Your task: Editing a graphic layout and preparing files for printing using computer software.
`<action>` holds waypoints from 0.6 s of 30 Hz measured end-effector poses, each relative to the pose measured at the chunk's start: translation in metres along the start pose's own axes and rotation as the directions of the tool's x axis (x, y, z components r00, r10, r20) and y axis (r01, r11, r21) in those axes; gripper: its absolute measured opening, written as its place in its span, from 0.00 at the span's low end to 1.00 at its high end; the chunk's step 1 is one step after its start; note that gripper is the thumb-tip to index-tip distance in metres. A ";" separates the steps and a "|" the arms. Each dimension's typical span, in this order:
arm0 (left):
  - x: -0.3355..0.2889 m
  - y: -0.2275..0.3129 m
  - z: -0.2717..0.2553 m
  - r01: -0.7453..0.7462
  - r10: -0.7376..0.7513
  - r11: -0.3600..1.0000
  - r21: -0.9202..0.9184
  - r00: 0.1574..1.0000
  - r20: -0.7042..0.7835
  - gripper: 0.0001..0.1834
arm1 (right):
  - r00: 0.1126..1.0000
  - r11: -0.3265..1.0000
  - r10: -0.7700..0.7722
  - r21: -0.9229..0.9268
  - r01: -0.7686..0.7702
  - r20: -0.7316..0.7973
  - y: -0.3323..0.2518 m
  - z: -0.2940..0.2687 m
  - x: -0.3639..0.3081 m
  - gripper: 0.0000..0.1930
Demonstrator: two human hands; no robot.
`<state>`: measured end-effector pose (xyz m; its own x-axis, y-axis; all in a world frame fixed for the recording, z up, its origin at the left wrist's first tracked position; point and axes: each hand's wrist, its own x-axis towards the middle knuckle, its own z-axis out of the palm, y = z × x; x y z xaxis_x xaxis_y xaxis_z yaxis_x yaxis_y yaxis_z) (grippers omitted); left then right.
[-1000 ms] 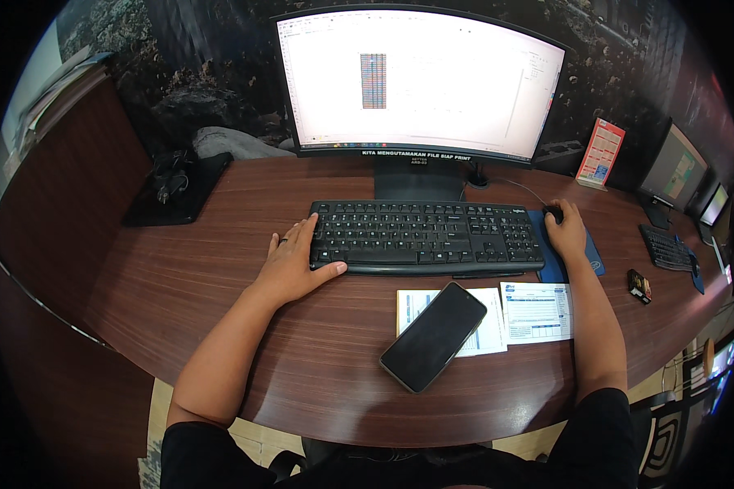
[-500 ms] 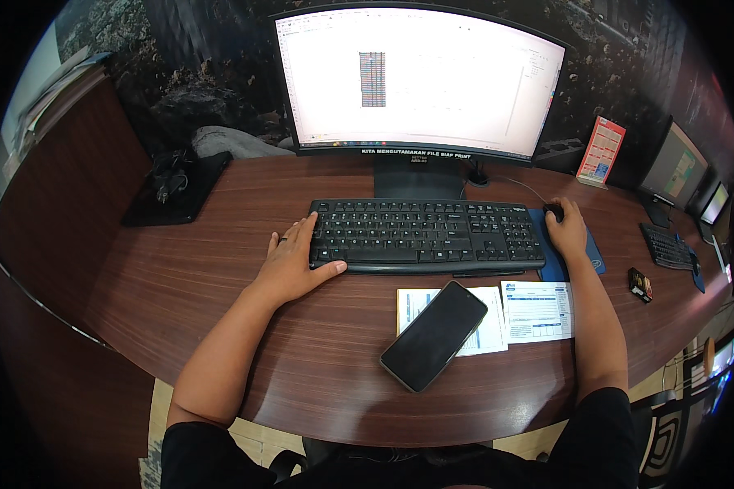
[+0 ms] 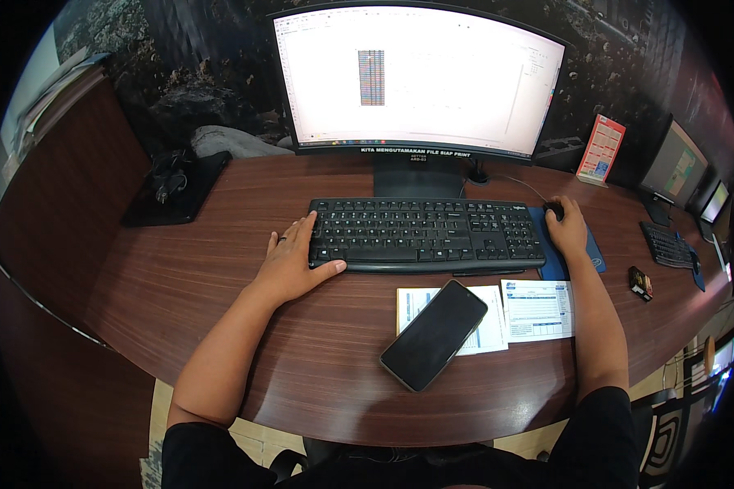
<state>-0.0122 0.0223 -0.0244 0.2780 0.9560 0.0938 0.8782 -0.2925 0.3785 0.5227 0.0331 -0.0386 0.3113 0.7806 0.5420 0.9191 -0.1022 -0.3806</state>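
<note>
My left hand (image 3: 292, 259) rests at the left end of a black keyboard (image 3: 428, 234), fingers spread along its edge and thumb by the front corner. At the keyboard's right, my right hand (image 3: 568, 228) is curled over a black computer mouse (image 3: 554, 211), most of which the fingers cover. The mouse is on a blue mouse pad (image 3: 553, 262). Behind the keyboard stands a wide monitor (image 3: 448, 90), lit mostly white with a narrow dark table of cells (image 3: 371, 77) left of centre.
A black phone (image 3: 434, 336) lies tilted over paper sheets (image 3: 489, 330), beside a printed form (image 3: 538, 310). Farther right are a small dark box (image 3: 640, 284), a red-and-white desk calendar (image 3: 602, 151) and a second keyboard (image 3: 667, 246). Cables lie on a black flat object (image 3: 192, 204) at left.
Both hands keep their places on the keyboard edge and the mouse. Nothing on the desk has visibly moved; the view has shifted very slightly.
</note>
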 end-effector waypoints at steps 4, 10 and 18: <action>0.001 0.000 0.000 -0.003 0.003 1.000 0.003 1.000 -0.001 0.61 | 1.000 1.000 0.006 0.014 -0.006 0.003 0.007 0.003 0.003 0.16; 0.001 0.000 -0.001 0.000 0.000 1.000 0.012 1.000 0.004 0.61 | 1.000 1.000 0.025 -0.010 -0.024 0.019 0.004 0.003 0.002 0.16; -0.002 0.001 0.000 0.012 -0.012 1.000 -0.003 1.000 0.010 0.60 | 0.999 0.997 -0.054 0.059 0.053 0.007 0.008 0.004 0.003 0.15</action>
<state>-0.0117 0.0204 -0.0236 0.2716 0.9591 0.0802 0.8801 -0.2812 0.3826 0.5302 0.0365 -0.0430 0.2595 0.7893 0.5565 0.9186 -0.0240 -0.3944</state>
